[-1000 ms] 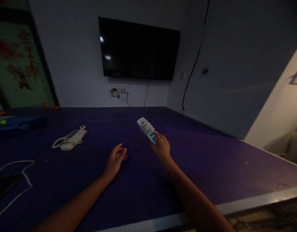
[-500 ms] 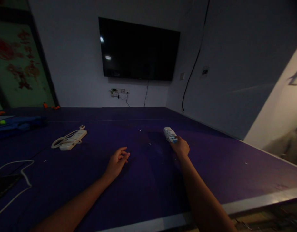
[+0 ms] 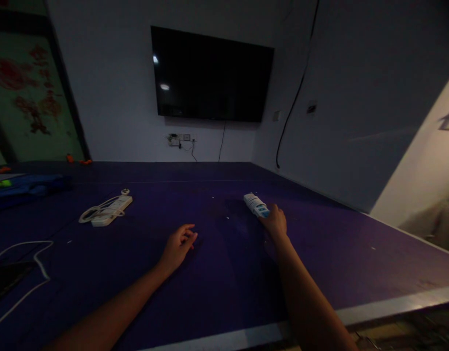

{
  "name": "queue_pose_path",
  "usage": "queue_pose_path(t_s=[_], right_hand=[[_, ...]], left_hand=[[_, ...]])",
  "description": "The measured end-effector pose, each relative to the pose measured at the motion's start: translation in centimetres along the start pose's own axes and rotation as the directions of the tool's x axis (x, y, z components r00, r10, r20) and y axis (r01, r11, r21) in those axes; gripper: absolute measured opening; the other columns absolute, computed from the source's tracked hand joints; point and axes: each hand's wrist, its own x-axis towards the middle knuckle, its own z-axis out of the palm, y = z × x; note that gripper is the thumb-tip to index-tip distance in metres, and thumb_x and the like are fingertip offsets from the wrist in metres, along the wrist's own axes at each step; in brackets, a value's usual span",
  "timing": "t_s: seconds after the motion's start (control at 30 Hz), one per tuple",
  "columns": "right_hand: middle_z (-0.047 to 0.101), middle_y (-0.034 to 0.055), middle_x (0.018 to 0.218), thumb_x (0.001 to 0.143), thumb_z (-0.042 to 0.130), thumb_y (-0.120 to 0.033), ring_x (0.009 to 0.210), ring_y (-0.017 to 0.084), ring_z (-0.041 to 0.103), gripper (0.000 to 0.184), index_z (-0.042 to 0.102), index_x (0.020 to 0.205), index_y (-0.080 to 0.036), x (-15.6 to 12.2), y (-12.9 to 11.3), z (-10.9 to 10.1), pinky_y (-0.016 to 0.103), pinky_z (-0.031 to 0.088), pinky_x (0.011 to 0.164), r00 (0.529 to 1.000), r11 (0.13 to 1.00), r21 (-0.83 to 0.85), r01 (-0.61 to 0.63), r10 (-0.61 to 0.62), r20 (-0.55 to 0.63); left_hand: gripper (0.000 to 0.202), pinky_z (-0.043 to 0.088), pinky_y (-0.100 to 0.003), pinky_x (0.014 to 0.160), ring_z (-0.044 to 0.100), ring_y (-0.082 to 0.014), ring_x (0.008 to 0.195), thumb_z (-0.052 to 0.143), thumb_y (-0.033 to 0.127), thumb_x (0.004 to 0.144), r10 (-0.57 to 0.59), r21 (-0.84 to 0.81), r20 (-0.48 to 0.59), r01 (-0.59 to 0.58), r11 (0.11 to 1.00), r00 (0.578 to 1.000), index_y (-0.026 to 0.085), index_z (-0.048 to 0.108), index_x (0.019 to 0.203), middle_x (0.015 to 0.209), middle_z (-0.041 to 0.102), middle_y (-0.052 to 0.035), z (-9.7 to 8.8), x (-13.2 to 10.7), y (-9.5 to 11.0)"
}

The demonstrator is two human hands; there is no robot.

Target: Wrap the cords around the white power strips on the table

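Note:
A white power strip [image 3: 254, 204] with blue socket faces and a cord wound round its far part lies at a slant on the purple surface. My right hand [image 3: 276, 223] is closed around its near end, which the fingers hide. Left of it, my left hand [image 3: 179, 245] rests just over the surface with loosely curled, parted fingers and nothing in them. Farther left lies another white power strip [image 3: 111, 211], its cord looped across the top and its plug at the far end, apart from both hands.
A white cable [image 3: 41, 263] and a dark flat object [image 3: 7, 282] lie at the left edge. Behind them is blue cloth [image 3: 34, 185]. A black television [image 3: 213, 73] hangs on the far wall, and a dark cable [image 3: 293, 100] runs down the right wall. Small white scraps dot the surface.
The power strip in my right hand has turned slightly, its far end swinging left, and more of its blue faces shows. My left hand has stayed nearly still.

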Motion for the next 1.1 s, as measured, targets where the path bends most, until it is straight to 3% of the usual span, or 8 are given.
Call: queue_pose_path(t_s=[0.17, 0.33, 0.53, 0.77, 1.0, 1.1], right_hand=[[0.056, 0.0154, 0.112, 0.063, 0.070, -0.041, 0.103, 0.028, 0.056, 0.070, 0.046, 0.124, -0.016, 0.1, 0.1, -0.4, 0.031, 0.043, 0.081, 0.999, 0.998, 0.050, -0.032, 0.033, -0.020], [0.061, 0.0180, 0.106, 0.075, 0.057, -0.048, 0.101, 0.028, 0.058, 0.056, 0.055, 0.117, -0.010, 0.4, 0.2, -0.5, 0.033, 0.043, 0.081, 0.985, 0.977, 0.159, -0.139, 0.153, -0.079], [0.064, 0.0197, 0.101, 0.087, 0.040, -0.043, 0.097, 0.029, 0.060, 0.045, 0.063, 0.107, -0.010, 0.4, 0.9, -0.4, 0.034, 0.045, 0.077, 0.931, 0.919, 0.226, -0.322, 0.351, -0.104], [0.066, 0.0171, 0.097, 0.084, 0.046, -0.040, 0.099, 0.030, 0.060, 0.035, 0.066, 0.102, -0.017, 0.4, 1.4, 0.2, 0.040, 0.044, 0.079, 0.896, 0.886, 0.193, -0.422, 0.440, -0.060], [0.064, 0.0200, 0.101, 0.084, 0.044, -0.036, 0.101, 0.033, 0.057, 0.036, 0.065, 0.105, -0.014, 0.1, 0.4, -0.5, 0.045, 0.040, 0.082, 0.910, 0.918, 0.152, -0.365, 0.387, -0.149], [0.063, 0.0167, 0.107, 0.085, 0.044, -0.032, 0.104, 0.030, 0.055, 0.035, 0.061, 0.110, -0.014, -0.3, -1.2, -0.6, 0.041, 0.039, 0.086, 0.941, 0.966, 0.152, -0.211, 0.243, -0.236]], left_hand=[[0.041, 0.045, -0.026, 0.056, 0.058, -0.0117, 0.056, 0.053, 0.047, 0.076, 0.005, 0.013, -0.004, -0.005, 1.000, 1.000, 0.017, 0.056, 0.104, 0.079, 0.059, -0.0014, 0.1, 0.0, 0.0], [0.041, 0.045, -0.025, 0.056, 0.057, -0.0111, 0.055, 0.052, 0.046, 0.077, -0.005, 0.015, 0.007, 0.005, 1.000, 1.000, 0.015, 0.055, 0.104, 0.079, 0.057, -0.0009, 0.0, 0.0, 0.1], [0.039, 0.044, -0.025, 0.055, 0.057, -0.0112, 0.055, 0.052, 0.045, 0.077, -0.001, 0.034, 0.008, 0.000, 0.999, 1.000, 0.017, 0.056, 0.103, 0.078, 0.058, -0.0011, -0.1, 0.1, 0.0], [0.039, 0.043, -0.025, 0.054, 0.057, -0.0112, 0.053, 0.053, 0.045, 0.076, 0.002, 0.027, 0.007, -0.002, 1.000, 1.000, 0.016, 0.057, 0.102, 0.077, 0.058, -0.0010, -0.1, 0.1, -0.2], [0.037, 0.045, -0.026, 0.055, 0.057, -0.0109, 0.054, 0.052, 0.044, 0.077, 0.002, 0.041, 0.004, -0.003, 0.999, 1.000, 0.017, 0.058, 0.102, 0.079, 0.058, -0.0015, 0.0, 0.0, -0.1], [0.037, 0.047, -0.027, 0.058, 0.060, -0.0127, 0.059, 0.051, 0.044, 0.078, 0.015, 0.066, 0.012, -0.016, 0.998, 1.000, 0.016, 0.058, 0.103, 0.081, 0.061, -0.0031, 0.0, 0.0, 0.0]])
